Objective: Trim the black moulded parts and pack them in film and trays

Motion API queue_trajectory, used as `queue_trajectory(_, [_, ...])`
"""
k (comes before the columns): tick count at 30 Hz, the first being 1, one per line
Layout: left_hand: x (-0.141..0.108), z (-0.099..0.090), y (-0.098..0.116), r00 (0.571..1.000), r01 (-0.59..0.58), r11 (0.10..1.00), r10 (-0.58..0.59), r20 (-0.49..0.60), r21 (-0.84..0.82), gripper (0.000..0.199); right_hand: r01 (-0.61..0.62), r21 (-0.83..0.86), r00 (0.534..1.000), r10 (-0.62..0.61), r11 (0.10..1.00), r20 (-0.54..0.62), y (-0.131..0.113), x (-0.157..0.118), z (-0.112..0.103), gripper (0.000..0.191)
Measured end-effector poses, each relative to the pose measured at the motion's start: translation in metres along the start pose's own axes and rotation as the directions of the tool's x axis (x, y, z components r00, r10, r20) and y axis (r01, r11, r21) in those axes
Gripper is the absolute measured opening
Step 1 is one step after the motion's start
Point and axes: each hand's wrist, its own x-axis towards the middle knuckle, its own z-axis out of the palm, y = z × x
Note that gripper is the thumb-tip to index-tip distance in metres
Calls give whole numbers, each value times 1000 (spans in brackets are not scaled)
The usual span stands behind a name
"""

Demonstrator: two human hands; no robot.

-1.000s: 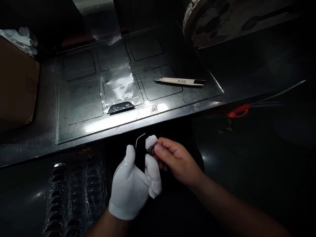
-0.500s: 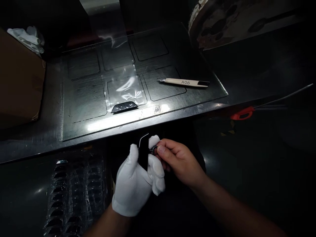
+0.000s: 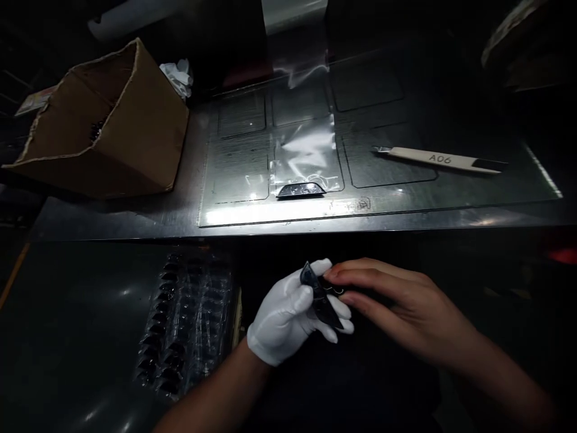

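My left hand [image 3: 293,313], in a white glove, holds a dark glossy piece [image 3: 321,300] with slanted ends, tilted between thumb and fingers. Close on its right, my bare right hand [image 3: 392,294] has thumb and fingers apart beside a small dark curved part [image 3: 334,290] at the piece; whether the fingertips touch it I cannot tell. On the glass sheet [image 3: 252,211] above the hands lies a similar dark piece [image 3: 301,190], at the lower end of a clear film strip [image 3: 306,147].
A white-handled cutter marked A06 [image 3: 439,158] rests on the glass. An open cardboard box [image 3: 148,132] stands left, with white cloth [image 3: 178,78] behind it. Lower left, a clear tray [image 3: 187,319] carries several dark pieces. Something red [image 3: 563,255] shows at the right edge.
The view has swung left, showing more of the box. My left hand has turned the dark piece over to another face, and the right fingers have spread from their pinch on the small curved part.
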Motion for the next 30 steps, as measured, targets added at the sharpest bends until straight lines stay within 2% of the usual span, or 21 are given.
queue_trajectory(4, [-6,2,-1,995,-95,993,94,24,68,48,-82,154,996,77,985,36,-5,-1,3,31])
queue_trajectory(6, [-7,4,1,994,-109,990,108,12,89,43,-187,298,982,183,936,43,-8,-1,5,30])
queue_trajectory(9, [-7,9,5,993,-108,986,112,-26,127,40,-384,488,918,382,784,109,-11,-1,10,30])
queue_trajectory(11, [-5,12,6,996,-74,982,82,-37,176,41,-476,572,868,463,668,181,-11,-1,14,26])
queue_trajectory(13, [-4,14,7,998,-27,977,37,-42,211,44,-521,652,831,503,551,238,-10,-1,18,25])
queue_trajectory(15, [-4,14,7,999,9,974,1,-45,225,45,-528,717,813,515,454,272,-9,-2,21,29])
queue_trajectory(17, [-5,13,8,998,43,968,-31,-53,246,45,-527,738,813,503,421,294,-6,-3,21,31])
queue_trajectory(18, [-5,13,9,997,59,959,-41,-68,276,44,-529,725,816,499,442,292,-6,-4,20,31])
queue_trajectory(19, [-5,14,10,994,75,941,-43,-104,329,43,-528,683,823,501,504,267,-5,-4,20,29])
queue_trajectory(21, [-4,17,12,972,116,854,9,-237,507,41,-481,479,866,482,734,131,-5,-7,20,22])
queue_trajectory(22, [-3,20,13,948,144,788,63,-311,599,40,-414,321,903,428,852,28,-5,-8,20,19])
queue_trajectory(23, [-2,22,14,921,170,725,124,-369,668,41,-324,149,938,338,934,-73,-6,-9,22,16])
queue_trajectory(25, [1,25,15,883,194,662,204,-423,724,44,-149,-121,973,123,981,-196,-6,-11,26,12])
queue_trajectory(27, [4,24,15,882,174,689,209,-423,704,44,-68,-211,974,19,975,-225,-6,-12,29,12])
queue_trajectory(28, [4,22,16,889,164,715,191,-416,679,43,-82,-189,976,41,978,-212,-6,-13,29,12])
queue_trajectory(30, [5,16,18,925,160,798,83,-370,581,41,-211,-12,969,208,977,-133,-5,-12,27,15])
